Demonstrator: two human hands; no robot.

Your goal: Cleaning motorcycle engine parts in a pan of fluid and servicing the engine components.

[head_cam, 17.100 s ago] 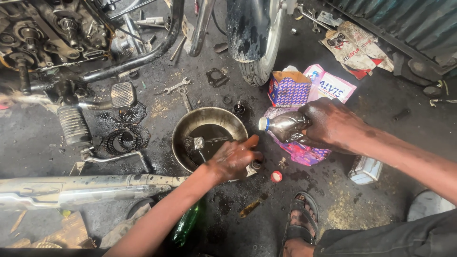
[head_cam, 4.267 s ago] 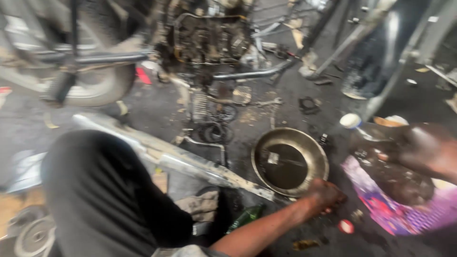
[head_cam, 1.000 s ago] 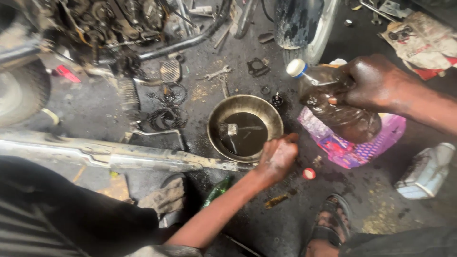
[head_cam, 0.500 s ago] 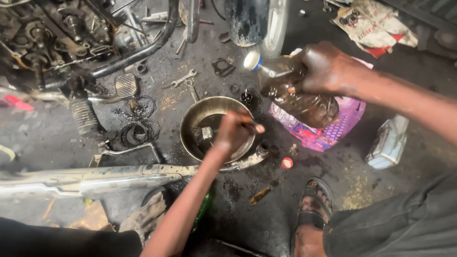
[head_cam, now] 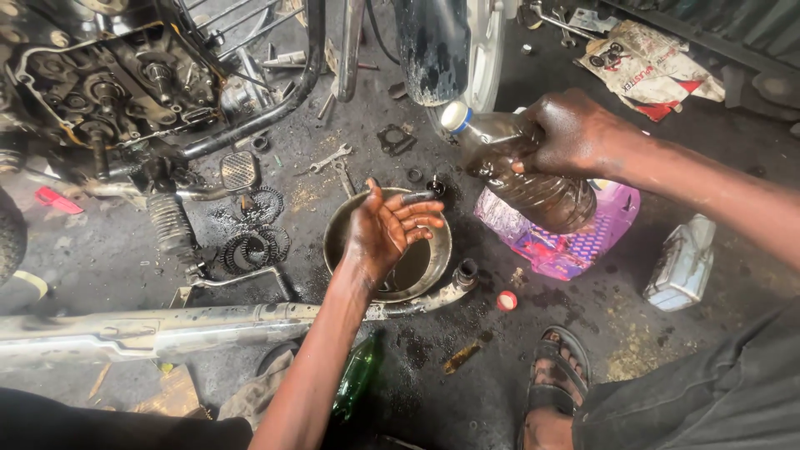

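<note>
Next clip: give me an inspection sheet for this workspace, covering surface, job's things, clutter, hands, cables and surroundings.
Surface: dark, oil-stained concrete floor.
Job's things: clear plastic bottle of brown liquid, tilted, neck toward the round metal bowl; small red cap lies on the floor.
Clutter: toothed clutch rings, open-ended spanner, green glass bottle, long chrome exhaust pipe, pink patterned plastic bag.
Hands: right hand grips the bottle; left hand open, palm up, over the bowl.
Cables: nothing seen.
Surroundings: stripped motorcycle engine, black tyre, sandalled foot.
</note>
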